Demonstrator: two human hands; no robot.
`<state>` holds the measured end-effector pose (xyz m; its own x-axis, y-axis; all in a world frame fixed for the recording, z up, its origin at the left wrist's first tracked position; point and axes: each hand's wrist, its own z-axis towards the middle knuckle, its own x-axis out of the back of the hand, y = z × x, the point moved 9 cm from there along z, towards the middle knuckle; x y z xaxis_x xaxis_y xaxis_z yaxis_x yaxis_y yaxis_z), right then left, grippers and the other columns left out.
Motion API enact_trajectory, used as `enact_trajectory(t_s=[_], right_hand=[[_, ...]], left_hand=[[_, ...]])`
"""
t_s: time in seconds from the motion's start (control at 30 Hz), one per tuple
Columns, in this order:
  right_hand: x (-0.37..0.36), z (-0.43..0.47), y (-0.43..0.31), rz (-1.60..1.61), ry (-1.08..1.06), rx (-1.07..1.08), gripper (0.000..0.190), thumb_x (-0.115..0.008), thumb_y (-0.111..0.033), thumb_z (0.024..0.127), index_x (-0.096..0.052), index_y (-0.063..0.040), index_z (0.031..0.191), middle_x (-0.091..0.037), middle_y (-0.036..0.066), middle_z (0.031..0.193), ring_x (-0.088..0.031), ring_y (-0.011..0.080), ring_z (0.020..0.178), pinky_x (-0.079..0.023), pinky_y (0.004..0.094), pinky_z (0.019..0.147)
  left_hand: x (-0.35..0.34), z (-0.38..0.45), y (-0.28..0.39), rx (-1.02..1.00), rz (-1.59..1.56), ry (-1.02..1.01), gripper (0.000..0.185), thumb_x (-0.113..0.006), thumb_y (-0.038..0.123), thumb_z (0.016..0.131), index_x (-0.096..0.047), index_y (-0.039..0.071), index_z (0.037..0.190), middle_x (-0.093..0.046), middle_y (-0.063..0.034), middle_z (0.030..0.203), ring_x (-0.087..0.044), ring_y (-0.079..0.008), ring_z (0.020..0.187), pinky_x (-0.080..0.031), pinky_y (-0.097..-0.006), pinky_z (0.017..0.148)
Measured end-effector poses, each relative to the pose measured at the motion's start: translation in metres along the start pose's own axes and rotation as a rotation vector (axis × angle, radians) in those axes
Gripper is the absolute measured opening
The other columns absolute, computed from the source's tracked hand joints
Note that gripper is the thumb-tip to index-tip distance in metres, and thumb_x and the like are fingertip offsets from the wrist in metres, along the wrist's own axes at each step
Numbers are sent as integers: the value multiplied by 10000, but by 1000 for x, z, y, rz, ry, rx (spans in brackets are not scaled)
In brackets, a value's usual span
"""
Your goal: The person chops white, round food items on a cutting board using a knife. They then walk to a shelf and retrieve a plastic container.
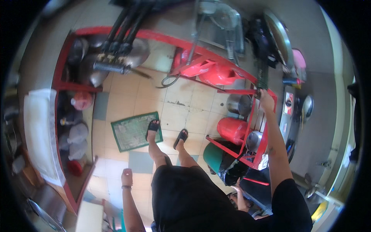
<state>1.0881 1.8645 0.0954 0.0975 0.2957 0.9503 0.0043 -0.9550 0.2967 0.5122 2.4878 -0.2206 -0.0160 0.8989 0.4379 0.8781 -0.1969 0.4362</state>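
Note:
My right hand [266,100] reaches out to the right side of the red metal stand. Its fingers are curled at the near end of a dark pipe [262,76], by the stand's corner; the fingertips are partly hidden. A round metal pan [278,40] rests beyond that pipe on the stove top. Low on the left, my left hand [127,176] hangs over the tiled floor, its fingers closed with nothing visible in them.
Red gas cylinders [232,130] and a metal pot [239,105] stand under the red frame. Black pipes with brass valves [116,58] jut out at upper left. A green-edged mat [136,132] lies under one foot. Another person's hand [238,187] touches a black plastic bag [234,172].

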Motion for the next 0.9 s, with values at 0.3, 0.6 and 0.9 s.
enact_trajectory(t_s=[0.3, 0.6, 0.9], right_hand=[[-8, -171, -69, 505, 153, -91, 388, -446, -354, 912, -556, -23, 1081, -641, 216, 883, -627, 370, 865, -459, 516, 802], [-214, -520, -173, 1351, -731, -315, 507, -617, -437, 831, -624, -97, 1206, -534, 166, 1287, -479, 337, 1218, -405, 445, 983], [-203, -616, -121, 1218, -447, -898, 370, -480, -410, 907, -681, -109, 983, -673, 149, 997, -629, 341, 971, -490, 475, 815]], left_hand=[[-35, 48, 116, -599, 492, -190, 412, -511, 318, 935, -552, -24, 1160, -618, -213, 1107, -590, -338, 1027, -460, -446, 886], [-234, -33, 298, -931, 1031, -790, 488, -441, 408, 936, -569, -7, 1159, -626, -232, 1077, -593, -370, 1016, -454, -469, 892], [-324, -130, 276, -1029, 1370, -912, 578, -372, 499, 936, -587, 10, 1157, -634, -251, 1047, -596, -401, 1006, -448, -492, 897]])
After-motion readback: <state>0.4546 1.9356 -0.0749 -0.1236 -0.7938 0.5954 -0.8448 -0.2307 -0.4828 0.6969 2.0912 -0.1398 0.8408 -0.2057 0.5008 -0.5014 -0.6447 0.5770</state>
